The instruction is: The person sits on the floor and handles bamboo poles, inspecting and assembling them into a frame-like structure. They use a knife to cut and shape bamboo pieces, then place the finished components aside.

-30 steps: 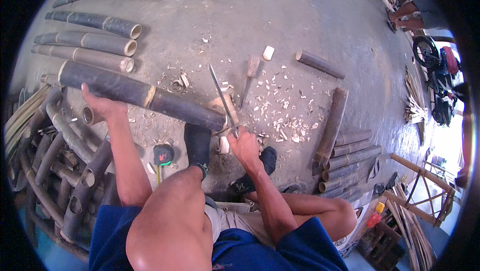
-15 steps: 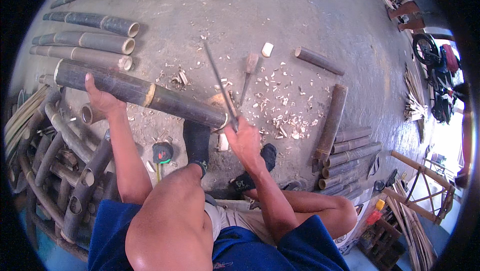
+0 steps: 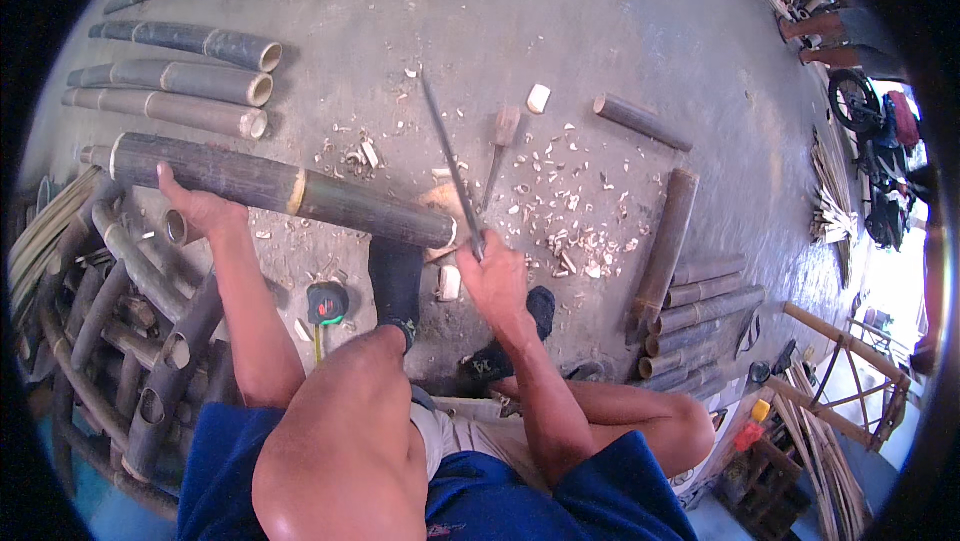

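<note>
Pole point(image 3: 270, 183), dark bamboo, one pale node ring: held aslant before the person, left end higher in view, right end near the middle; whether it rests on anything there cannot be told.
Left hand point(image 3: 205, 213): grasping the pole near its left end from the near side, thumb raised, fingers hidden by the pole.
Right hand point(image 3: 495, 279): clenched round the lower end of the blade point(image 3: 451, 158), long, thin, dark, pointing up and away past the pole's right end; contact with the pole cannot be told.
Board point(image 3: 438, 201), tan: beyond the pole's right end, partly hidden.
Chisel-like tool point(image 3: 507, 128), wooden handle: on the floor point(image 3: 480, 1), just right of the blade.
Block point(image 3: 538, 98), white: near that handle.
Shavings point(image 3: 592, 269), pale: scattered, thickest right of the tool.
Tape measure point(image 3: 327, 303), black and green: left of the dark-clad foot.
Tubes, bamboo: four point(image 3: 225, 81) at upper left; one short point(image 3: 640, 121) and one longer point(image 3: 666, 241) at right, beside a stack point(image 3: 705, 318).
Heap point(image 3: 150, 411), bamboo pieces: lower left.
Strips point(image 3: 50, 231), pale, bundled: above the heap.
</note>
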### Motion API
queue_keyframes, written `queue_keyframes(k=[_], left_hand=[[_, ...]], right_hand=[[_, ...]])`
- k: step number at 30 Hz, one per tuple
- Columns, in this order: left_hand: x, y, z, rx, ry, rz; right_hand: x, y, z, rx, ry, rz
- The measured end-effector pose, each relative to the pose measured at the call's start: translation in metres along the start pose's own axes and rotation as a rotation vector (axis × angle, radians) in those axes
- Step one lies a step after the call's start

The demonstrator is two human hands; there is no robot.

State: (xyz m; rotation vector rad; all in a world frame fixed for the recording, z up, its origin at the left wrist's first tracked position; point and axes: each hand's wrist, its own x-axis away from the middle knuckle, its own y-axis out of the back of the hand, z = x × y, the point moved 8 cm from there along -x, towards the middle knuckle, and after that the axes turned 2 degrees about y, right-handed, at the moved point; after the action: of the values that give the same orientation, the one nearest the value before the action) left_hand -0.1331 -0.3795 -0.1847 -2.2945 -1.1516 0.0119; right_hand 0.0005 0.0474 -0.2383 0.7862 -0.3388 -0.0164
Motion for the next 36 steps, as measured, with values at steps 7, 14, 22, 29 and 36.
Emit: queue_keyframes(k=[7, 14, 22, 29, 36], left_hand=[[-0.008, -0.002, 0.007, -0.025, -0.011, 0.066], [-0.012, 0.010, 0.010, 0.068, -0.014, 0.063], [0.042, 0.015, 0.111, -0.043, 0.403, 0.118], [0.047, 0.036, 0.106, -0.047, 0.298, 0.080], [0.085, -0.019, 0.055, -0.052, 0.330, 0.370]], right_hand=[[0.000, -0.034, -0.022, 0.255, -0.055, 0.150], [0.001, -0.043, -0.048, 0.260, -0.065, 0.075], [0.009, -0.061, -0.076, 0.357, -0.108, 0.159], [0.007, -0.022, -0.050, 0.299, -0.009, 0.103], [0.022, 0.012, 0.062, -0.084, 0.362, 0.172]])
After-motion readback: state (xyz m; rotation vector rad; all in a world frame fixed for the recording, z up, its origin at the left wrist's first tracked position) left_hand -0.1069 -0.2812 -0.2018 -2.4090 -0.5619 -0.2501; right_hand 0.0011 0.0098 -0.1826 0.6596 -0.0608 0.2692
